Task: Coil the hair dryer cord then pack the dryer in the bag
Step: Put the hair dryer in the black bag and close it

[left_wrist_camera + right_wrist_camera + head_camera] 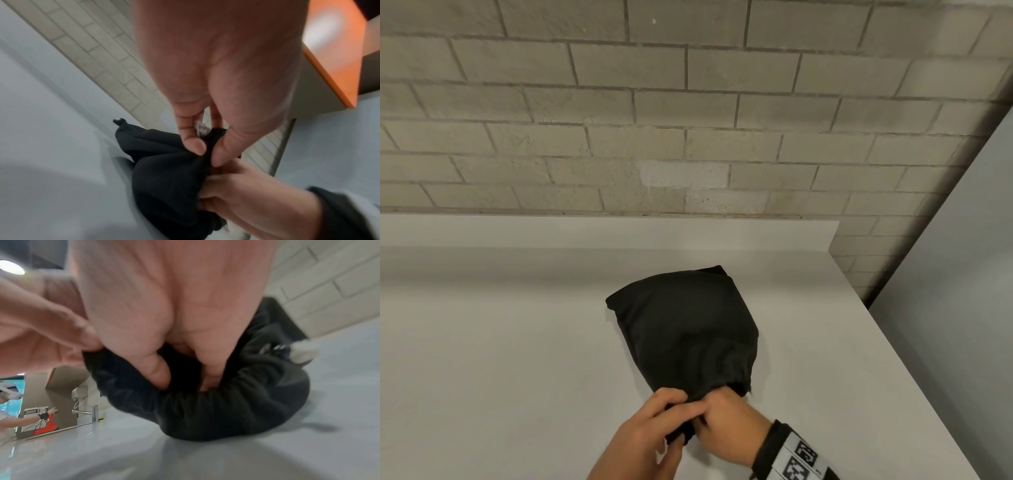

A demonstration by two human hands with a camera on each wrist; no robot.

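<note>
A black fabric bag (685,325) lies bulging on the white counter (500,342), its gathered mouth toward me. The hair dryer and its cord are hidden, presumably inside. My left hand (654,421) pinches a fold of the bag's mouth between thumb and forefinger (207,152). My right hand (726,418) grips the bunched opening beside it, with its fingers (158,374) dug into the cloth of the bag (236,410). A small blurred white piece (302,353) shows at the bag's far side; what it is I cannot tell.
A brick wall (688,137) rises behind the counter. The counter's right edge (893,342) runs diagonally beside a grey panel (962,274). Far along the counter stand a tap (92,412) and another person's arm (30,418). An orange surface (333,56) hangs overhead.
</note>
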